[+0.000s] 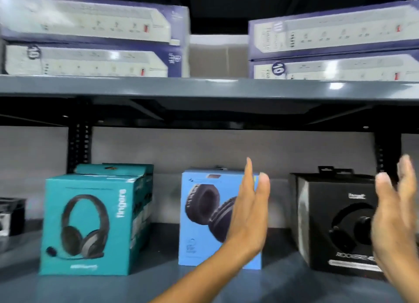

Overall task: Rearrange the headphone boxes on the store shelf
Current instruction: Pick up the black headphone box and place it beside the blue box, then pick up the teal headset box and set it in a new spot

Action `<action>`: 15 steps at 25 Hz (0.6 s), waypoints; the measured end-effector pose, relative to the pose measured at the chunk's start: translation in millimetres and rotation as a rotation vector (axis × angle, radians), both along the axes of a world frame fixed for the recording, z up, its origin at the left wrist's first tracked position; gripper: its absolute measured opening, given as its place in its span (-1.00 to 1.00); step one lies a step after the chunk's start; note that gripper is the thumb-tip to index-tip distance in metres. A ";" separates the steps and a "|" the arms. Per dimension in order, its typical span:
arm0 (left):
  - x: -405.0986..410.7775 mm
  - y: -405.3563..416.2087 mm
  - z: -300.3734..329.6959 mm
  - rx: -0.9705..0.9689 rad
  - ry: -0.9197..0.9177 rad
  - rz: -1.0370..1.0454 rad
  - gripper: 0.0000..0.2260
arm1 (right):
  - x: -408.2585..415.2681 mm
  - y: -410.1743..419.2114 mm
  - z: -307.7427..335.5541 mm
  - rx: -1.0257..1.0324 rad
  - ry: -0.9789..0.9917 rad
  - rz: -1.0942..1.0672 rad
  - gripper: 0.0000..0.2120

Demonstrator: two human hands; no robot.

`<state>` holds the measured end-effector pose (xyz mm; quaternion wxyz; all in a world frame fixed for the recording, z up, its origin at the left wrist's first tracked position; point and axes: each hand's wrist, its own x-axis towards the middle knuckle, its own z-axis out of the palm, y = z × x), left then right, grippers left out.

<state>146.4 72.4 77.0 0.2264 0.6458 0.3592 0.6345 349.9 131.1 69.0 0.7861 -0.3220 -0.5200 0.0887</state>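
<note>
Three headphone boxes stand in a row on the lower grey shelf (pixel 158 284). A teal box (pixel 90 223) with a headset picture is at the left, with a second teal box behind it. A light blue box (pixel 204 216) is in the middle and a black box (pixel 335 223) at the right. My left hand (pixel 249 212) is raised flat and open in front of the blue box's right side, holding nothing. My right hand (pixel 394 223) is open too, in front of the black box's right part, fingers up. Neither hand grips a box.
The upper shelf (pixel 204 87) carries stacked purple-and-white power strip boxes at left (pixel 90 35) and right (pixel 335 44), with a cardboard box (pixel 217 55) between them. A small black item (pixel 11 214) sits at the far left of the lower shelf. Black uprights stand at the back.
</note>
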 end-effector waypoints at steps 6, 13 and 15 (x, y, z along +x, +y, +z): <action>-221.0 -56.6 14.3 0.475 -0.330 0.532 -0.53 | -233.4 -67.0 -0.1 -0.112 -0.115 0.737 -0.38; -396.0 -66.4 -49.1 -0.122 -0.223 0.410 0.15 | -345.8 -48.4 -33.2 -0.635 -0.576 1.057 0.19; -421.0 -63.3 -62.8 -0.314 -0.052 0.302 0.36 | -354.0 -30.2 -38.9 -0.634 -0.656 1.028 0.19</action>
